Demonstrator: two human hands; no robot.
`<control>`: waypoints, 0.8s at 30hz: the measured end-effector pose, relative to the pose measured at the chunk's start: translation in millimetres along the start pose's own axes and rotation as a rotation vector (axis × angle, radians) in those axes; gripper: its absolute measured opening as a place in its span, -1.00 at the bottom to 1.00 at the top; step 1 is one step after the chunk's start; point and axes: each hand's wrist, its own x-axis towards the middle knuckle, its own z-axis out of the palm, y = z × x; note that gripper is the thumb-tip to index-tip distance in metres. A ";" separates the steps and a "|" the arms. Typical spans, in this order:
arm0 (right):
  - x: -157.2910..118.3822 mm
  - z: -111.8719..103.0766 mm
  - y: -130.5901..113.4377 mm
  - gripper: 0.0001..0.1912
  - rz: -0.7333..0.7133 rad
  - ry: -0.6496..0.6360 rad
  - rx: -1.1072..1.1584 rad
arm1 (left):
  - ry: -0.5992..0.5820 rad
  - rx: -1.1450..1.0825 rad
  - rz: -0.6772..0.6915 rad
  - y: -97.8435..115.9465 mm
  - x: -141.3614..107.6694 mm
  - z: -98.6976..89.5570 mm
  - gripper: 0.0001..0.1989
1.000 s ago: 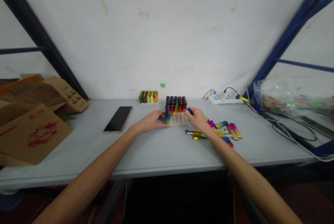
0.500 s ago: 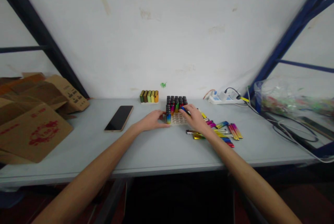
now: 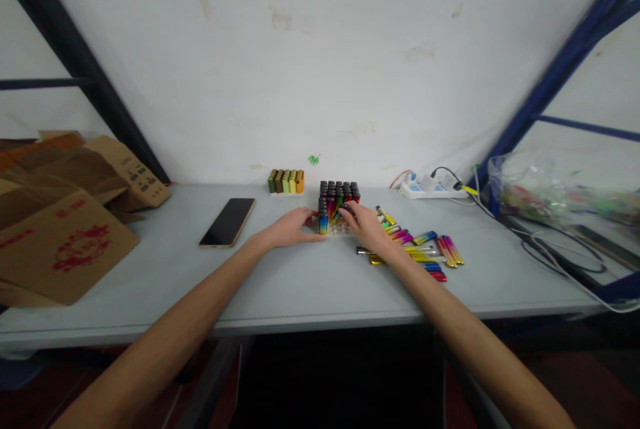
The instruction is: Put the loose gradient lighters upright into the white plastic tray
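Observation:
Rows of black-topped, metallic-coloured lighters (image 3: 339,190) stand upright in a white tray (image 3: 341,230) with holes. My left hand (image 3: 293,227) grips the tray's left side, fingers and thumb around the corner beside a blue-and-yellow lighter (image 3: 323,223). Over the tray's front right part, my right hand (image 3: 366,224) pinches a lighter (image 3: 345,207) by its dark top, held among the standing ones. Its lower part is hard to make out. Loose lighters (image 3: 425,238) in yellow, pink, blue and red lie to the right of the tray, some partly behind my right hand.
A second block of green, yellow and orange lighters (image 3: 286,182) stands by the wall. A phone (image 3: 228,222) lies to the left, cardboard boxes (image 3: 70,242) beyond it. At the back right are a power strip (image 3: 425,187), cables and a clear plastic bag (image 3: 540,182).
My right hand has moved left and slightly forward over the tray, bringing its lighter from a tilt to nearly upright. My left hand stays at the tray's left side.

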 end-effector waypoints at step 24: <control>7.9 21.0 -4.2 -0.76 -0.028 -0.191 -0.434 | 0.010 0.002 -0.001 0.7 0.2 0.5 -0.37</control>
